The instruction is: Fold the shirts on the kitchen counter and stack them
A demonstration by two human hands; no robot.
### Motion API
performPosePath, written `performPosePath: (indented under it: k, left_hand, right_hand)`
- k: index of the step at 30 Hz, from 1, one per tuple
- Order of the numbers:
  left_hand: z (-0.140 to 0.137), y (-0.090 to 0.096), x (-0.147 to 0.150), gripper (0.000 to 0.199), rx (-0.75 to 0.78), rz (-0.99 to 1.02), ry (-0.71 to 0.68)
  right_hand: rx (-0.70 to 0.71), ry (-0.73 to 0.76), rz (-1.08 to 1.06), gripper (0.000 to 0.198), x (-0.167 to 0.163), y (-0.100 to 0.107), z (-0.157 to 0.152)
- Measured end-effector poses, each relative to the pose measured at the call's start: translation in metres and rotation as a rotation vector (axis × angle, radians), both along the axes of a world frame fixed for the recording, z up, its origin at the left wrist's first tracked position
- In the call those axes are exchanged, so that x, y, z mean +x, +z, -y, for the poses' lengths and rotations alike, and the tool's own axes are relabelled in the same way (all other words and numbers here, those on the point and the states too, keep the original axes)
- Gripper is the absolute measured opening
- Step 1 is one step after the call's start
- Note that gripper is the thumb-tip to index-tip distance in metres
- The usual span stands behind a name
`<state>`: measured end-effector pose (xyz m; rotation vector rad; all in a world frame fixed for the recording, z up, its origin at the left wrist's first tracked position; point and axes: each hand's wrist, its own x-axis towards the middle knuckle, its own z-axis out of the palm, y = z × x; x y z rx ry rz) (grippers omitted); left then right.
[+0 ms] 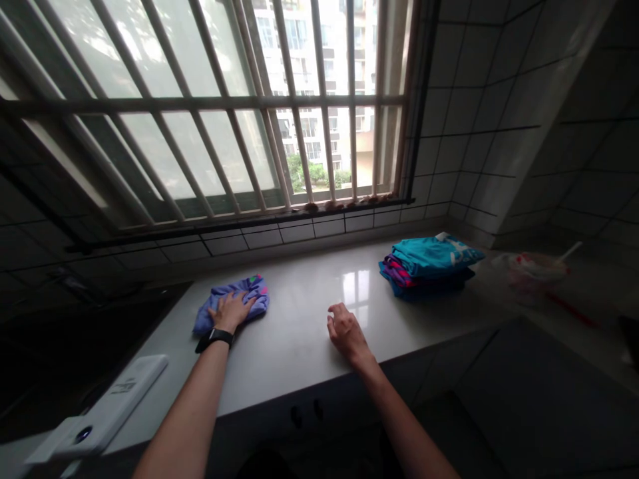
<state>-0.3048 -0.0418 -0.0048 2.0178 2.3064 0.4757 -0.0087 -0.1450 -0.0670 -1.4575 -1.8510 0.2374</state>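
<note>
My left hand [232, 310] lies flat with fingers spread on a folded purple garment [257, 296], which has green and pink spots near its far right corner. A black band circles that wrist. Over the middle of the counter is my right hand [345, 330], its fingers loosely curled and apart from any cloth; I see nothing in it. To the right, a stack of folded clothes has a bright blue garment [424, 256] with white print on top. A purple and pink garment [398, 271] and a darker blue one [434, 285] show beneath.
The pale counter [294, 359] runs below a barred window [279, 103]. A white device [117, 402] lies at the near left, beside a dark sink area [100, 332]. At the right stands a plastic bag or bowl [534, 269] with a pale stick, near a red strip [572, 309].
</note>
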Motion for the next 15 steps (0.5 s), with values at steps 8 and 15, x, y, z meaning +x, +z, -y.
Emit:
performPosePath:
  k: [8,15]
  left_hand:
    - [0.096,-0.002,0.068,0.043,0.022,0.388,-0.321]
    - [0.152,-0.054,0.075,0.053,-0.062,0.723,-0.410]
  right_hand:
    - [0.027,-0.023,0.025,0.015,-0.003,-0.001,-0.002]
    - [0.003,-0.066,0.060,0.013,-0.004,0.002,-0.002]
